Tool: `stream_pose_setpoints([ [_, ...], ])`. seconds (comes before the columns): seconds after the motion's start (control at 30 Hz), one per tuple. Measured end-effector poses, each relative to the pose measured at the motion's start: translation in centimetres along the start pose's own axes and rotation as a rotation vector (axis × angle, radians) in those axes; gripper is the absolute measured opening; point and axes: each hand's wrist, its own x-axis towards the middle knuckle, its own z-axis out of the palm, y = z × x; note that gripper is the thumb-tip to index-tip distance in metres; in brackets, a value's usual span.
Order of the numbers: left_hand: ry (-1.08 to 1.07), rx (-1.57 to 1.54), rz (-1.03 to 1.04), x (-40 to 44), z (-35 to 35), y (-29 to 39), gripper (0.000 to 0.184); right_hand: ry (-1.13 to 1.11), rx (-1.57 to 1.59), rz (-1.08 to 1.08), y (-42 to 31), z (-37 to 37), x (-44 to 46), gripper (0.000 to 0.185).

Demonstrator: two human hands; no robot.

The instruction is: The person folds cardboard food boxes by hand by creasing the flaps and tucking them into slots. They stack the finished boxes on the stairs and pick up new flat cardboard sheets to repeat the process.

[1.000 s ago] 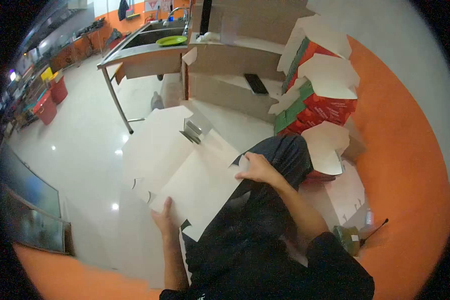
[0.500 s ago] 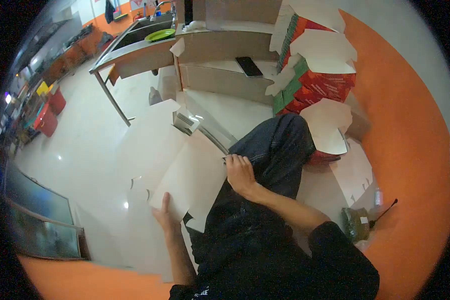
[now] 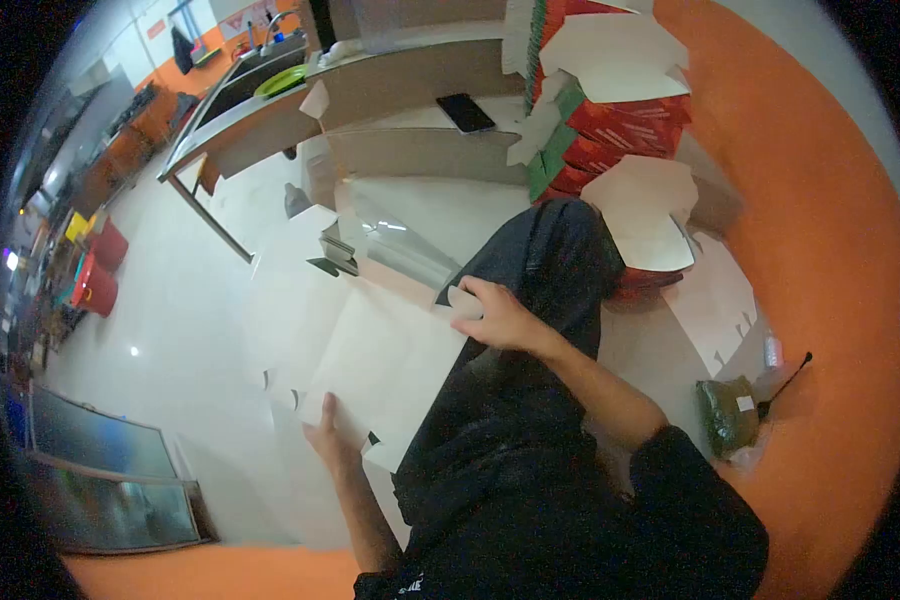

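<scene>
A pale, partly folded cardboard box [image 3: 390, 360] lies slanted across my lap, plain side up. My left hand [image 3: 332, 440] grips its near left edge, thumb on top and the other fingers hidden beneath. At the far right corner my right hand [image 3: 500, 315] pinches a small flap between thumb and fingers. Another folded flap [image 3: 337, 250] stands up at the box's far left corner. Just beyond the box lies a clear plastic sheet [image 3: 405, 245].
Red and green folded boxes [image 3: 610, 140] are stacked on the right, with white flaps jutting out. A black phone [image 3: 465, 113] rests on a ledge ahead. Further left are a sink holding a green plate [image 3: 282, 80] and red buckets [image 3: 95, 285]. A dark green bag [image 3: 727, 415] sits right.
My right hand has shifted from the box's edge onto the corner flap, which is now bent up in its fingers. My left hand keeps its hold. The view has turned slightly.
</scene>
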Motion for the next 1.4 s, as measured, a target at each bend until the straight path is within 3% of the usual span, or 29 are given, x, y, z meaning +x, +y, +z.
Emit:
stream_pose_setpoints([
  [0.07,-0.028,-0.012,0.012,0.1,-0.2,-0.1,0.05,-0.08,0.182,0.079,1.0,-0.5,0.6,0.03],
  [0.2,-0.001,0.049,0.032,-1.2,1.2,2.0,0.047,-0.29,-0.025,0.276,3.2,0.4,2.3,0.028],
  [0.3,0.028,0.113,0.051,-1.4,1.3,2.4,0.047,-0.289,-0.483,-0.128,4.6,2.7,2.5,0.021],
  [0.37,0.013,0.12,0.117,-1.7,1.6,2.5,0.045,-0.019,-0.473,-0.201,5.9,5.8,0.3,0.018],
  [0.43,-0.009,0.117,0.168,-1.2,2.5,3.2,0.044,0.132,-0.43,-0.007,2.2,6.7,-2.1,0.017],
  [0.5,-0.016,0.139,0.16,-1.6,2.1,3.4,0.043,0.138,-0.369,-0.03,1.8,6.4,-3.7,0.025],
  [0.6,-0.043,0.186,0.156,-0.9,0.8,3.3,0.041,-0.322,-0.215,0.164,-0.4,2.2,-4.4,0.037],
  [0.63,-0.054,0.227,0.135,-0.9,0.4,3.4,0.041,-0.383,0.304,0.264,0.5,0.7,-5.0,0.05],
  [0.7,-0.078,0.309,0.088,-1.0,-0.3,3.4,0.041,-0.47,0.739,0.482,2.2,-0.7,-6.1,0.049],
  [0.9,-0.047,0.204,0.049,-0.7,-1.2,1.6,0.038,-0.691,1.134,0.479,5.6,2.7,-7.1,0.052],
  [0.93,-0.08,0.237,0.046,-0.8,-1.1,2.1,0.038,-0.682,0.997,0.544,5.4,2.8,-6.8,0.065],
  [1.03,-0.13,0.326,0.047,-1.3,-0.8,3.8,0.038,-0.761,0.396,0.379,0.6,1.4,-5.9,0.084],
  [1.07,-0.118,0.347,0.056,-1.3,-0.7,4.1,0.038,-0.681,0.292,0.283,3.6,3.4,-6.1,0.095],
  [1.1,-0.112,0.364,0.066,-1.1,-0.3,4.2,0.037,-0.559,0.217,0.225,3.4,4.0,-6.5,0.087],
  [1.17,-0.13,0.333,0.042,0.0,-1.5,2.9,0.037,-0.524,0.186,0.232,4.9,5.8,-6.6,0.077],
  [1.2,-0.138,0.319,0.03,0.3,-2.0,2.5,0.037,-0.374,0.094,0.205,4.3,6.5,-7.2,0.065],
  [1.3,-0.16,0.359,0.016,-0.9,-1.0,4.6,0.04,-0.415,0.284,0.352,7.7,9.9,-7.0,0.062],
  [1.33,-0.161,0.36,0.014,-1.1,-0.8,5.1,0.039,-0.368,0.221,0.286,7.9,10.4,-6.9,0.056],
  [1.37,-0.164,0.359,0.013,-1.1,-0.7,5.4,0.038,-0.423,0.054,0.392,8.3,10.1,-7.2,0.053],
  [1.4,-0.169,0.358,0.013,-1.2,-0.7,5.6,0.037,-0.455,0.036,0.431,2.8,7.3,-7.5,0.053],
])
